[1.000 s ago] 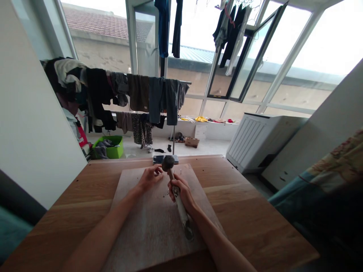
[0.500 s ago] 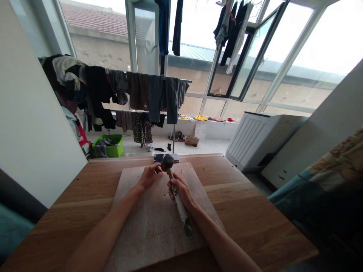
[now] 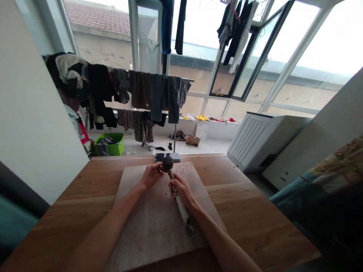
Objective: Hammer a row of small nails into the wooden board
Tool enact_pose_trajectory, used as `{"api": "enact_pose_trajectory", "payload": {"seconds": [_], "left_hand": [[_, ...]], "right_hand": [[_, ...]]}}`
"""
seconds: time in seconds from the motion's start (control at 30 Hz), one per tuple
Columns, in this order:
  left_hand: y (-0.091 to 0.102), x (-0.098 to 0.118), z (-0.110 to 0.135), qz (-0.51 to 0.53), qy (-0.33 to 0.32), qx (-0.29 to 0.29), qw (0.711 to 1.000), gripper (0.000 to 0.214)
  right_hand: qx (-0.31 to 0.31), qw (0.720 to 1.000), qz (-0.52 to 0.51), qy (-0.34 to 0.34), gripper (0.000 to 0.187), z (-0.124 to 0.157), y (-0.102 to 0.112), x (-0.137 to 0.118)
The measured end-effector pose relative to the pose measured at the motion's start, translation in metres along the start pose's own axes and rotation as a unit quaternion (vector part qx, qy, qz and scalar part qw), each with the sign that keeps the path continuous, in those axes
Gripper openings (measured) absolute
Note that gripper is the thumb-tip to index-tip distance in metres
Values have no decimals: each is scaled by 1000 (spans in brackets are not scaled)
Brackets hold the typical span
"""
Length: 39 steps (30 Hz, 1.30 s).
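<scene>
Hammer (image 3: 180, 204) in right hand (image 3: 183, 189); green tub (image 3: 117, 150) holds grey cloth (image 3: 103, 146).

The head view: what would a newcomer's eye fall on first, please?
Probably the hammer in the right hand, its dark head beside the left hand, above a pale board on the wooden table. Next, the clothes on the drying rack, beyond the table, left of centre. The bright green tub on the floor below them also stands out.
</scene>
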<state>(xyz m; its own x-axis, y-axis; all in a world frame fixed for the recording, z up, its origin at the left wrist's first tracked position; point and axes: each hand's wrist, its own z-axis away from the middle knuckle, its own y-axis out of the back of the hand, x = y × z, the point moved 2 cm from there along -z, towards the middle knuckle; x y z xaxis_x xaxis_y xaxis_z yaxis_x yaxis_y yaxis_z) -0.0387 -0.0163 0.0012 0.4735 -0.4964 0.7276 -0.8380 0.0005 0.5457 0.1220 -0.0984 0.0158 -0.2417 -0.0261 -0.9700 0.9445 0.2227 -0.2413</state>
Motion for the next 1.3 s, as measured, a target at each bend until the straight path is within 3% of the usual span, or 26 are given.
{"api": "enact_pose_trajectory", "payload": {"seconds": [0.27,0.43,0.5,0.6,0.7,0.87,1.03,1.17,1.3], "left_hand": [[3,1,0,-6,3,-7,1000,20],[13,18,-5,-69,18,-5,997,22],[13,33,-4,-93,-4,-72,993,15],[4,56,5,-123,-26,-224,966,10],[-5,68,14,-175,-27,-283,943,9],[-7,71,18,-184,-26,-293,938,11],[15,59,10,-166,-5,-294,941,4],[36,36,-1,-182,15,-218,959,6],[44,14,-5,-196,24,-165,966,9]], "right_hand": [[-7,1000,-1,-2,21,0,1,-1],[51,996,-57,42,21,0,14,-10],[78,993,-78,48,19,-1,22,-12],[98,988,-110,38,21,-3,31,-13],[101,986,-128,32,25,-4,35,-12],[92,990,-100,37,21,-3,32,-10],[90,992,-86,29,20,1,29,-12],[85,991,-95,33,21,0,29,-13],[82,992,-95,35,20,-1,29,-12]]}}
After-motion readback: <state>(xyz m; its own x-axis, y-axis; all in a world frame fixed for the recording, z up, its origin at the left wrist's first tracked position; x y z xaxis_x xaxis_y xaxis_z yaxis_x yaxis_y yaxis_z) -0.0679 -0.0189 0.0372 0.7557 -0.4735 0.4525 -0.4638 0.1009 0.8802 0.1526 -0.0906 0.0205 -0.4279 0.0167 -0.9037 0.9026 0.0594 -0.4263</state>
